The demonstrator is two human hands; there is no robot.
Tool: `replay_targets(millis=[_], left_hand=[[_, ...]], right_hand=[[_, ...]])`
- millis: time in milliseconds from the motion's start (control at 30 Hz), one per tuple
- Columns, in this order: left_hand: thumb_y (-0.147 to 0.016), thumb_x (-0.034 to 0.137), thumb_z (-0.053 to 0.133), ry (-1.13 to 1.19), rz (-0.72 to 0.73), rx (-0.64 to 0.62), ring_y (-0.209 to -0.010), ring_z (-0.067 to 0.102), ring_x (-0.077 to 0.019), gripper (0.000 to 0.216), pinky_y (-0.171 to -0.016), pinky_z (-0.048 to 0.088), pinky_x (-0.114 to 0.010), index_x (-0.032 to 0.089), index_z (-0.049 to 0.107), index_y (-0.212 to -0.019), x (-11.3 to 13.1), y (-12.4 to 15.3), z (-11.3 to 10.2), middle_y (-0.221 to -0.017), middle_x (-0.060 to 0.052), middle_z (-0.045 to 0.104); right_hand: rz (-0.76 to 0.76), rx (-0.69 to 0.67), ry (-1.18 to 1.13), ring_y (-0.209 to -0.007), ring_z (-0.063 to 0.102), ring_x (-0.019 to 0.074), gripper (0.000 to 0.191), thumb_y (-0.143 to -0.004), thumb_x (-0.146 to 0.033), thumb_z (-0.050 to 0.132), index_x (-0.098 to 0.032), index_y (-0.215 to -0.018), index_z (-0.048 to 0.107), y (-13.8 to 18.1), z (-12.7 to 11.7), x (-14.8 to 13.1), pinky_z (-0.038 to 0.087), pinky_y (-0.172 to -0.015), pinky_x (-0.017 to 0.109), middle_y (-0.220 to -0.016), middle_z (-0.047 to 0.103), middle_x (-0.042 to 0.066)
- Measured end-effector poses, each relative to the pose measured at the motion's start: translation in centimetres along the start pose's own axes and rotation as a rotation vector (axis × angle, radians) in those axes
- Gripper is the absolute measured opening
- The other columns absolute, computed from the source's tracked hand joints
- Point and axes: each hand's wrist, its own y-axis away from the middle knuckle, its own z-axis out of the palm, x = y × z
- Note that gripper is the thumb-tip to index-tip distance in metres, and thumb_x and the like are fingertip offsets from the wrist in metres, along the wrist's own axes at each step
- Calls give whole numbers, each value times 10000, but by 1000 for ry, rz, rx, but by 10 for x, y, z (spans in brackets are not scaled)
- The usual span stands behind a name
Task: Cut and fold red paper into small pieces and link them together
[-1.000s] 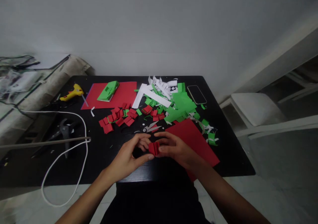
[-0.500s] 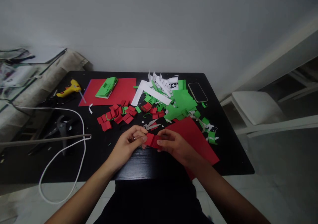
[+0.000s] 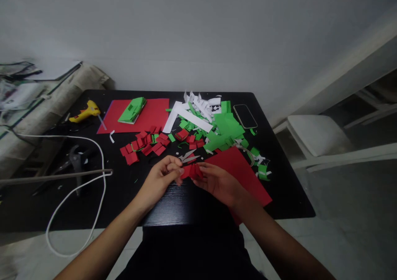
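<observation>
Fingers of the left hand [image 3: 161,176] and right hand [image 3: 217,180] pinch a pleated red paper piece [image 3: 191,171], each grip clamped on one end. It hangs just above the matte black worktop [image 3: 173,205], beside a flat red sheet [image 3: 240,170] and small folded red squares [image 3: 142,143].

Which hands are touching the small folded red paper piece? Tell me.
Touching, both. The head view shows the left hand and right hand pinching opposite ends of the folded red piece.

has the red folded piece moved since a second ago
Yes. The red folded piece has gone away from the table's near edge, toward the scissors.
</observation>
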Motion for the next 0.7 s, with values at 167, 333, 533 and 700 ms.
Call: replay_targets(millis=[167, 333, 533, 700], left_hand=[[-789, 295, 747, -22, 4, 13, -500, 567, -112, 222, -621, 424, -249, 183, 603, -915, 0, 0, -1, -552, 76, 595], [-778, 274, 734, -16, 4, 16, -468, 540, -97, 196, -576, 403, -228, 187, 603, -894, 0, -1, 0, -533, 92, 564], [-789, 269, 724, -20, 8, 7, -485, 531, -92, 195, -572, 398, -223, 177, 607, -915, 0, -1, 0, -557, 88, 566], [-781, 265, 731, -12, 9, 61, -491, 520, -87, 202, -574, 376, -218, 176, 612, -919, 2, -1, -6, -548, 84, 569]], right_hand=[[-9, -38, 18, -849, 730, 127, 211, -802, -272, 834, -163, -952, 734, -2, 2, 3, 576, -867, 252, -926, 770, 15], [-3, -23, 57, -815, 728, 135, 252, -806, -314, 834, -156, -974, 733, -3, 2, 4, 604, -818, 259, -938, 764, 25], [25, 3, 87, -801, 759, 154, 273, -714, -177, 890, -140, -932, 731, -4, 1, 7, 615, -833, 286, -851, 752, 5], [31, 13, 97, -786, 763, 156, 277, -695, -182, 897, -134, -913, 731, -3, 1, 6, 624, -802, 279, -803, 760, 16]])
